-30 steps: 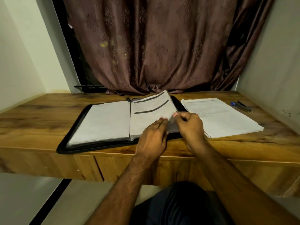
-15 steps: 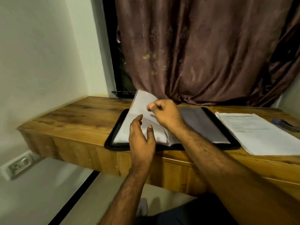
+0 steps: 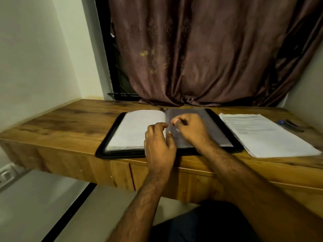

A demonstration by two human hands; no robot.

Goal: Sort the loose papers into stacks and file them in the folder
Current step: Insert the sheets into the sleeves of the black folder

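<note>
A black folder [image 3: 111, 135] lies open on the wooden desk [image 3: 70, 124]. Its left side shows a white page [image 3: 136, 130] lying flat, its right side a grey plastic sleeve [image 3: 213, 126]. My left hand [image 3: 159, 145] rests on the white page's inner edge by the spine, fingers loosely bent. Beside it, my right hand [image 3: 192, 130] sits on the grey sleeve, thumb and forefinger pinching the sleeve's inner edge. A stack of loose printed papers [image 3: 262, 135] lies to the right of the folder, apart from both hands.
Two pens [image 3: 288, 124] lie at the desk's far right behind the papers. A brown curtain [image 3: 201, 58] hangs behind the desk. Walls close in on both sides. A wall socket [image 3: 7, 175] sits low on the left.
The page my right hand lifted has turned over and now lies flat on the folder's left side. My right hand has dropped onto the grey sleeve; my left hand moved up to the spine.
</note>
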